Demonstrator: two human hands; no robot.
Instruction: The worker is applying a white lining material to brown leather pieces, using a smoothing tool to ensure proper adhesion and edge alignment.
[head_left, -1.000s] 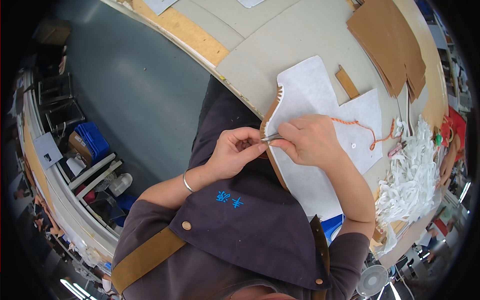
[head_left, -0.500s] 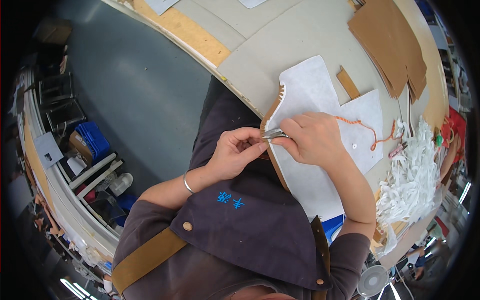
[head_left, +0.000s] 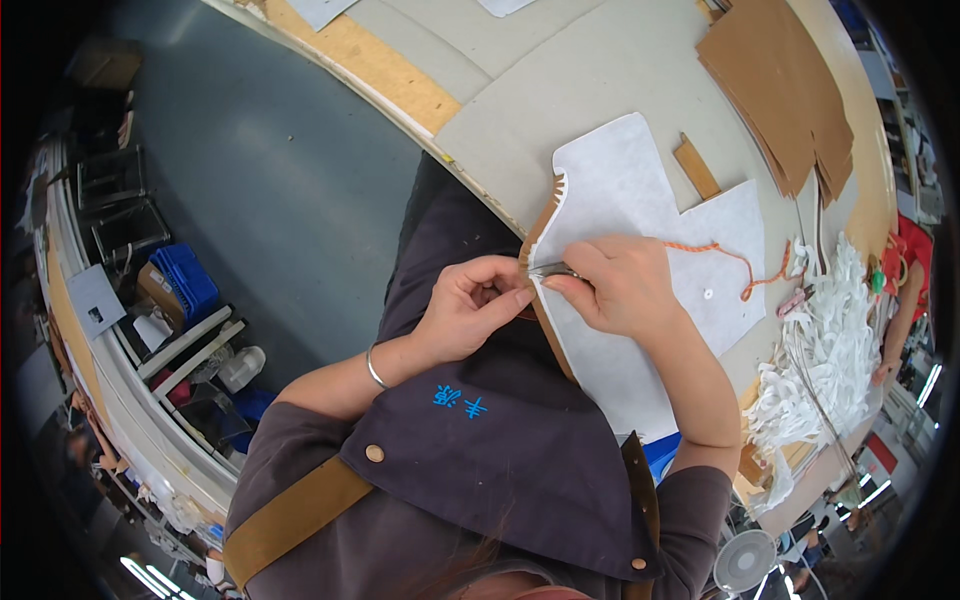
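Note:
A white-faced panel (head_left: 612, 165) with a brown leather-like border (head_left: 550, 335) lies partly on the table, its bordered edge facing me. Small slits show along the curved upper part of that border. My left hand (head_left: 468, 312) pinches the border between thumb and fingertips. Wrapped around small metal snips (head_left: 552, 268), my right hand (head_left: 622, 285) rests over the panel. The blades point left and touch the edge right beside my left fingertips; the handles are hidden in my palm. An orange twisted cord (head_left: 735, 255) runs from beneath my right hand across the panel.
A tan strip (head_left: 697, 168) lies beyond the panel. Stacked brown sheets (head_left: 775, 90) are at the far right, and a heap of white strips (head_left: 805, 390) is at the right. Another person's arm (head_left: 905, 305) shows near the right rim. Blue bins (head_left: 185, 278) stand at the left.
My right hand has shifted slightly down and the snips' blades look narrower against the edge. The panel's upper corner has moved a little left. At the right rim, the other person's arm has moved.

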